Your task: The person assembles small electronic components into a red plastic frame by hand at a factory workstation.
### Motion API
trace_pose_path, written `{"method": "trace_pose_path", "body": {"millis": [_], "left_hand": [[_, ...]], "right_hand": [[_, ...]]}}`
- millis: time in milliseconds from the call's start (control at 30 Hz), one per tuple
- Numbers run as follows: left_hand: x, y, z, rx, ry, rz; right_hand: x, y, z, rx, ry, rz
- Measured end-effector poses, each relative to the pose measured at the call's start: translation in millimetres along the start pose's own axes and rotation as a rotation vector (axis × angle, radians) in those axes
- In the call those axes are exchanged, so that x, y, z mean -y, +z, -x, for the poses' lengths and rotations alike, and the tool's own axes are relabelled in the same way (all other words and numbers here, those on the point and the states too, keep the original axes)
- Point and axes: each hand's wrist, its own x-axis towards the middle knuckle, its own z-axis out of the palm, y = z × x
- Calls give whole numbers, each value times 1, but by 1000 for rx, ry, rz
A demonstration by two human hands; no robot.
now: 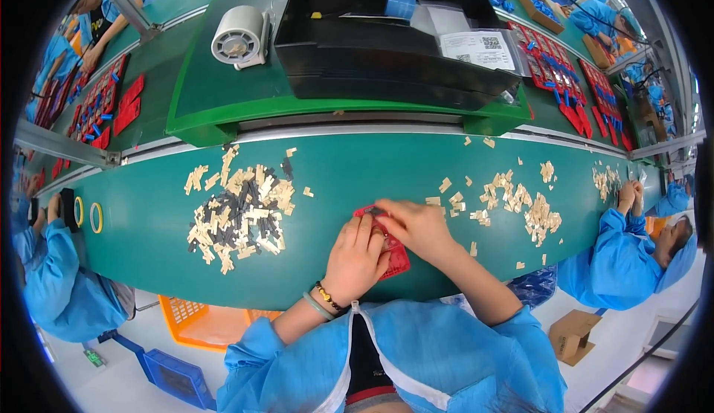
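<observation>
A red plastic case part (399, 261) lies on the green work table in front of me, set at a slant. My left hand (353, 255) rests over its left side, fingers bent round it and holding it down. At the far end of the part, my right hand (416, 226) is closed, thumb and fingers pressed together; what they pinch is hidden. Left of my hands spreads a pile of small cream and black flat pieces (242, 212). To the right lie looser groups of cream pieces (513, 197).
A green raised shelf (342, 113) runs along the table's far side, bearing a black bin (394, 71) and a white fan (239, 35). Tape rolls (96, 218) lie at the left. Co-workers sit at both ends (617, 249). An orange crate (201, 324) stands below the near edge.
</observation>
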Motion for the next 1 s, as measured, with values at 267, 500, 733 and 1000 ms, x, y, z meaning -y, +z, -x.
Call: {"method": "trace_pose_path", "body": {"millis": [267, 500, 733, 1000], "left_hand": [[5, 7, -11, 8, 10, -153], [8, 18, -24, 26, 38, -300], [35, 1, -44, 103, -9, -222], [126, 7, -172, 97, 16, -448]], "right_hand": [[-3, -14, 34, 41, -80, 250], [-2, -12, 73, 226, -415, 153], [-7, -26, 73, 145, -504, 125], [-103, -27, -88, -347, -36, 543]]}}
